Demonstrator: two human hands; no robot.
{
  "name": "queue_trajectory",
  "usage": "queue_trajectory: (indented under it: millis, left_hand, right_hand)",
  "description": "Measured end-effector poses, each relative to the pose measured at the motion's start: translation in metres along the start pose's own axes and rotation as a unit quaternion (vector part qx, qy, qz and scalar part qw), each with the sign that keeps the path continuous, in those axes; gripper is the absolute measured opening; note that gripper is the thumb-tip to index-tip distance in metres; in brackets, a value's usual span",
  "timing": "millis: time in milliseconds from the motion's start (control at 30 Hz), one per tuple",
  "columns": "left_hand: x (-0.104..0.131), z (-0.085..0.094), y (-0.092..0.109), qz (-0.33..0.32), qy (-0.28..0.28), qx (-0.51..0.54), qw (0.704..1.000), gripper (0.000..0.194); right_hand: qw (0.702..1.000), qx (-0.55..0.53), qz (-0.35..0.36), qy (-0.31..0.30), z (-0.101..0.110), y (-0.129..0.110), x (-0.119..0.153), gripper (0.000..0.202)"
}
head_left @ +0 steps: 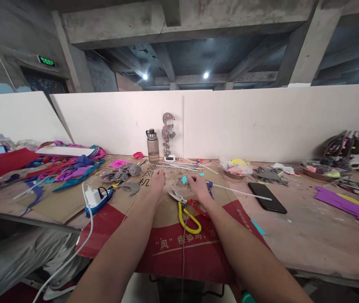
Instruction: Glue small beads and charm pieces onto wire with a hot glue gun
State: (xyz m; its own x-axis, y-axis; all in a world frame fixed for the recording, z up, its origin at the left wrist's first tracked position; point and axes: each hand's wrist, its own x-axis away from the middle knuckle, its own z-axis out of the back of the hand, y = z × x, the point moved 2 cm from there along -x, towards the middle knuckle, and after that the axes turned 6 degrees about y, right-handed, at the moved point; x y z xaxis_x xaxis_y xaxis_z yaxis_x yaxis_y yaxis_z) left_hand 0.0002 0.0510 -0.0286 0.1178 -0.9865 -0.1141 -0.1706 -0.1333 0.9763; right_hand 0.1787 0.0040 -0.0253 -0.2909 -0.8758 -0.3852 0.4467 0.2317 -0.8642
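Observation:
Between the thumb and fingers of my right hand (197, 185) is a small teal star-shaped piece (184, 179). My left hand (158, 182) is across from it over the cardboard (168, 216), its fingers curled; what they hold, if anything, is hidden. Below the hands lie yellow-handled scissors (189, 224) and a red-handled tool (198, 207), partly behind my right forearm. A blue glue gun (210, 188) with a long clear glue stick (240, 192) rests just right of my right hand. Another teal piece (201, 174) lies farther back.
A bottle (153, 147) and a hanging grey ornament (168, 132) stand at the white partition (116, 122). Left are felt scraps (75, 170), grey cutouts (119, 173) and a power strip with a charger (99, 201). A phone (266, 198) and a bagged bowl (235, 168) lie right.

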Motion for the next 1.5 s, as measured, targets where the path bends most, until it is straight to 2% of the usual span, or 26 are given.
queue_trajectory:
  millis: [67,133,200,367,467,567,800,1033,1200,1367,1500]
  left_hand:
    - [-0.001,0.008,-0.001,-0.031,0.045,-0.002,0.998,0.034]
    - [-0.003,0.010,-0.001,-0.041,0.046,-0.016,0.998,0.036]
    - [-0.005,0.005,-0.001,-0.028,0.002,-0.038,0.999,0.038]
    - [0.004,-0.015,0.002,0.004,-0.154,-0.055,0.987,0.047]
    - [0.015,-0.019,0.006,0.014,-0.255,-0.051,0.966,0.041]
    - [0.019,-0.018,0.008,-0.004,-0.301,-0.070,0.951,0.033]
    - [0.016,-0.018,-0.001,0.003,-0.294,-0.078,0.952,0.032]
    - [0.016,-0.020,-0.005,-0.022,-0.276,-0.080,0.957,0.026]
    - [0.018,-0.021,-0.003,-0.026,-0.261,-0.084,0.961,0.026]
    - [0.025,-0.022,0.002,0.006,-0.265,-0.072,0.961,0.030]
    - [0.027,-0.021,0.005,0.018,-0.256,-0.078,0.963,0.026]
  right_hand:
    - [1.000,0.000,0.001,0.000,0.000,0.000,-0.001,0.020]
    - [1.000,0.000,0.001,0.000,0.000,-0.001,-0.001,0.020]
    - [1.000,-0.001,0.004,0.000,0.000,-0.003,-0.001,0.018]
    - [1.000,-0.004,0.018,-0.003,-0.001,-0.008,0.002,0.016]
    - [0.999,0.000,0.032,-0.003,-0.003,-0.009,0.003,0.017]
    - [0.999,0.001,0.035,-0.009,-0.005,-0.009,0.005,0.018]
    - [1.000,0.003,0.013,-0.012,-0.009,-0.007,0.005,0.015]
    - [1.000,-0.003,0.003,-0.008,-0.013,-0.003,0.004,0.017]
    - [1.000,0.002,0.007,-0.003,-0.013,-0.005,0.006,0.018]
    - [1.000,0.003,0.007,-0.003,-0.011,-0.007,0.006,0.017]
    - [1.000,0.004,0.010,-0.004,-0.009,-0.010,0.007,0.016]
